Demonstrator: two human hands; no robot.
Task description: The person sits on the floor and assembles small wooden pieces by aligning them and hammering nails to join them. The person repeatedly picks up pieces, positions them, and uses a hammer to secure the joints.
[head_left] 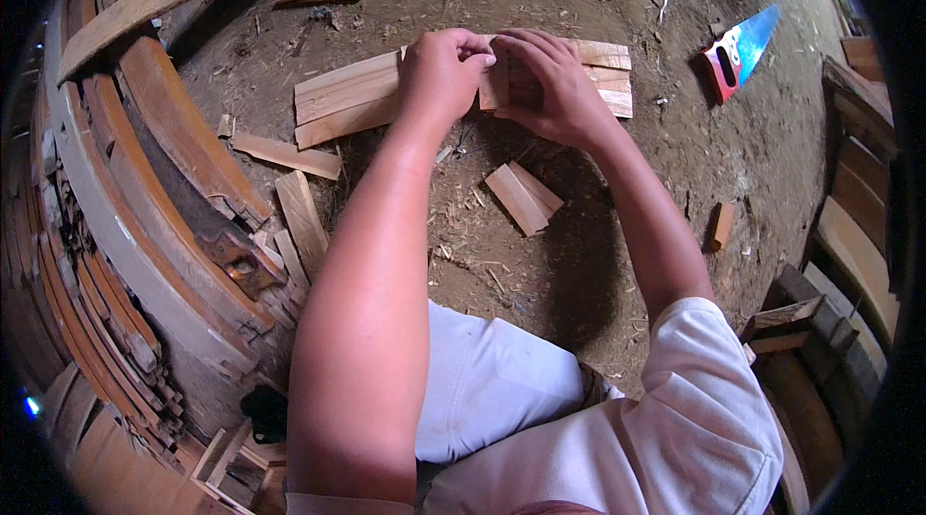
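Observation:
Flat pale boards lie side by side on the dirt floor in front of me, forming a panel whose right end shows beyond my right hand. Across the panel's middle stands a short wooden piece. My right hand spans it, fingers on the far edge and thumb on the near edge. Beside it, my left hand is closed in a pinch at the piece's left side. Whatever its fingertips hold is too small to make out.
A handsaw with a red and white handle lies at the far right. Short offcuts are scattered nearby. Stacked long planks with an old saw line the left; more wood lines the right.

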